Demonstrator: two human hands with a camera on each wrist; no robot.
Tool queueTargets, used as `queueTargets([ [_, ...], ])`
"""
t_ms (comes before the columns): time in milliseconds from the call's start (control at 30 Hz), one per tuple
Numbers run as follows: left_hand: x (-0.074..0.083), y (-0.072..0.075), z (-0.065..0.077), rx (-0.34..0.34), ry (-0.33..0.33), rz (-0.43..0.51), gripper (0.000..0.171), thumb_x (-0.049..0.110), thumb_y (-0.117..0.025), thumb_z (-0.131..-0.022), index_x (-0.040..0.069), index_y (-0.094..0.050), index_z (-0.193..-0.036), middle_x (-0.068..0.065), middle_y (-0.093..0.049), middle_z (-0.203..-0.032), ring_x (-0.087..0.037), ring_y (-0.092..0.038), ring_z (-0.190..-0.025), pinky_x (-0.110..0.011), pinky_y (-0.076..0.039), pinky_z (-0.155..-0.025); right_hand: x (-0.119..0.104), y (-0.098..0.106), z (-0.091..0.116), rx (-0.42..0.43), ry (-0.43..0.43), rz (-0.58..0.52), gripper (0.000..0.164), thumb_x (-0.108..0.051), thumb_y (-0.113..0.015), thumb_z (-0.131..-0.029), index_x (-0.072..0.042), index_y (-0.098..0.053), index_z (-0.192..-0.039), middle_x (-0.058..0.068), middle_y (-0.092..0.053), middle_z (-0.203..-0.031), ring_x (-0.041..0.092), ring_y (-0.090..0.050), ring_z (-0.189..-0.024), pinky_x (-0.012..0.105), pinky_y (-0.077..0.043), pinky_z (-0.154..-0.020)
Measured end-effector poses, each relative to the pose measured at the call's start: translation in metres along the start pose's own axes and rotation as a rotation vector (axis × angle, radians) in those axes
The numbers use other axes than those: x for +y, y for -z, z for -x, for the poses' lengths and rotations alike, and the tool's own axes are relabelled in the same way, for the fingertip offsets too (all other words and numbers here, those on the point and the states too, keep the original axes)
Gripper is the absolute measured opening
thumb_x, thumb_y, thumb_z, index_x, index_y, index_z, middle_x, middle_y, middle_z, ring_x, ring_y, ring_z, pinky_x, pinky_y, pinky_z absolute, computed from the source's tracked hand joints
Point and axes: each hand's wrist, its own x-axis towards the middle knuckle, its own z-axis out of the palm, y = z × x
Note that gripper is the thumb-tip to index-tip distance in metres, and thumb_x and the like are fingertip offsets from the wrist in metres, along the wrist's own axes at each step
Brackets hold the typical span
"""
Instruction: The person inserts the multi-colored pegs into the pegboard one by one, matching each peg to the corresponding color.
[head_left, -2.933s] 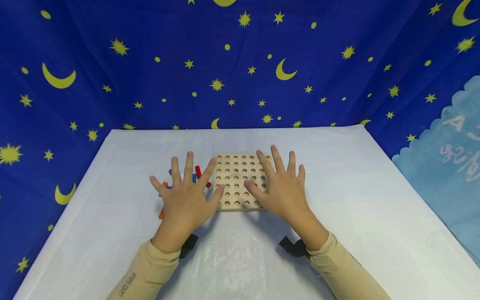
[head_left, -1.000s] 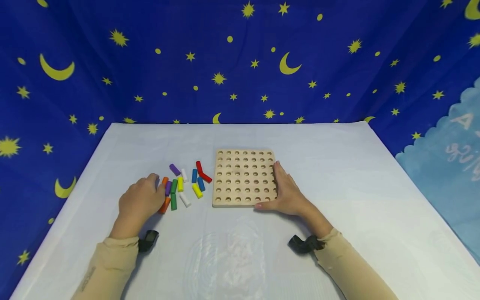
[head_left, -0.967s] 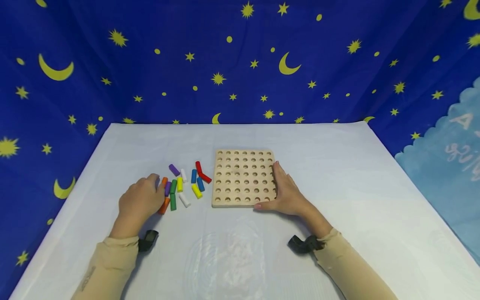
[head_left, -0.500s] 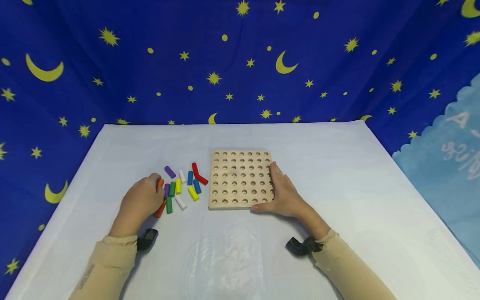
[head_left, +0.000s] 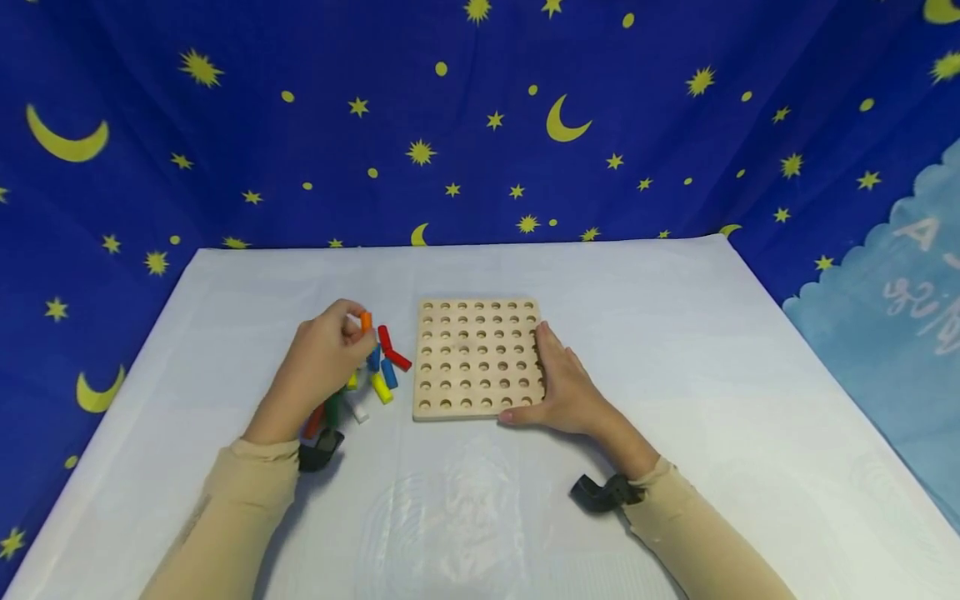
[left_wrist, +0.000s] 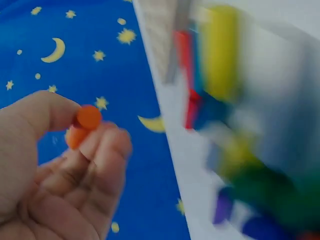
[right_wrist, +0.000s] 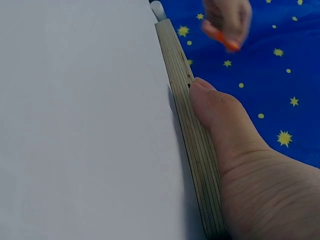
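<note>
While left hand [head_left: 322, 354] pinches orange peg [head_left: 366, 321], pegboard [head_left: 473, 358] nearby

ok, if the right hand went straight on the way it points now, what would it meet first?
The wooden pegboard: the right hand sits around its near right corner, so going on would likely push it. How firmly they touch is hard to judge.

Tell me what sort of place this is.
Probably an indoor tabletop recording or play setup: a blue star-and-moon cloth hangs behind a white-covered table, on which lie a wooden board with holes and coloured pegs.
</note>
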Motion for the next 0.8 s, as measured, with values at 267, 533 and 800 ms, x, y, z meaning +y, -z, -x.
queueTargets([
  [267,0.033,-0.024,-0.06,-0.115,-0.024,0.187,0.034,0.03,-0.061,-0.098,0.011,-0.054,-0.126,-0.01,-0.066,-0.102,-0.023,-0.06,-0.081,-0.031,-0.048,-0.066,0.0,0.001,0.0,-0.002,0.002,-0.003,0.149,-0.071,-0.082,-0.06,-0.006,0.01,-0.158,0.011,0.006,-0.168,0.021,0.003,-0.156,0.05,-0.001,-0.124],
  [533,0.031,-0.051,-0.091,-0.068,0.049,0.167,0.026,0.028,-0.062,-0.098,0.01,-0.057,-0.116,-0.013,-0.07,-0.099,-0.024,-0.061,-0.075,-0.031,-0.047,-0.063,0.002,-0.001,-0.001,-0.001,0.0,0.005,0.148,-0.075,-0.08,-0.06,-0.009,0.011,-0.158,0.009,0.007,-0.168,0.018,0.004,-0.155,0.05,-0.002,-0.124],
  [800,0.035,-0.064,-0.102,-0.025,0.049,0.127,0.027,0.025,-0.067,-0.094,0.003,-0.063,-0.11,-0.017,-0.071,-0.103,-0.03,-0.066,-0.088,-0.035,-0.051,-0.069,0.002,0.0,-0.001,0.006,0.006,0.003,0.149,-0.076,-0.079,-0.059,-0.01,0.01,-0.158,0.009,0.006,-0.168,0.02,0.002,-0.156,0.052,-0.003,-0.124],
])
